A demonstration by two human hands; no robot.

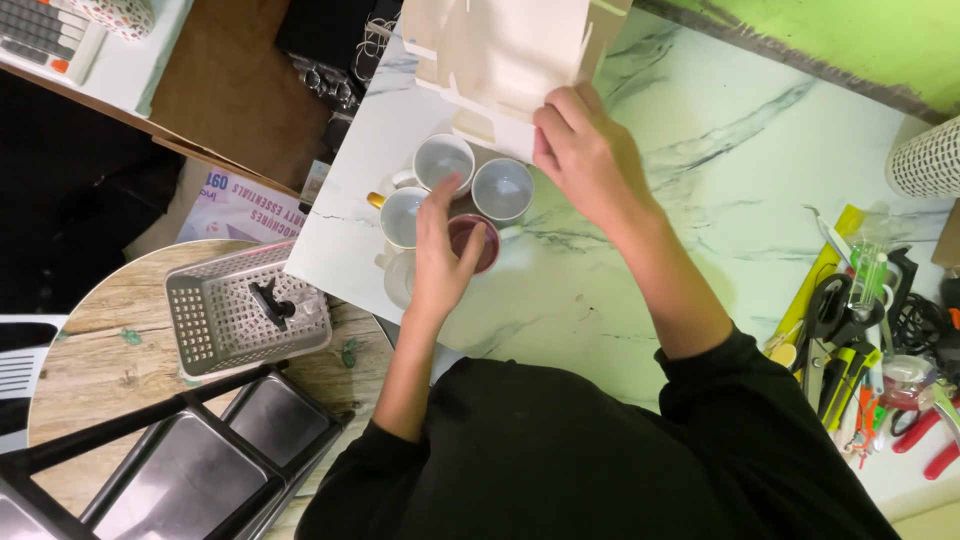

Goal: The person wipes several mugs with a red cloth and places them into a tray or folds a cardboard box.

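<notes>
A dark red cup point(474, 240) sits at centre frame among white cups point(443, 160) on the marble counter point(700, 160). The left hand point(440, 255) rests spread over it; the right hand point(585, 150) pinches a white cardboard box point(500, 50) above.

cardboard box point(500, 50): top cut off by edge | clear cup point(397, 278): partly behind left hand point(440, 262)

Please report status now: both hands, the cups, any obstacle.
Left hand on the dark red cup. Right hand gripping white cardboard box. Three white cups clustered together, touching. Box edge overhangs the cups.
</notes>
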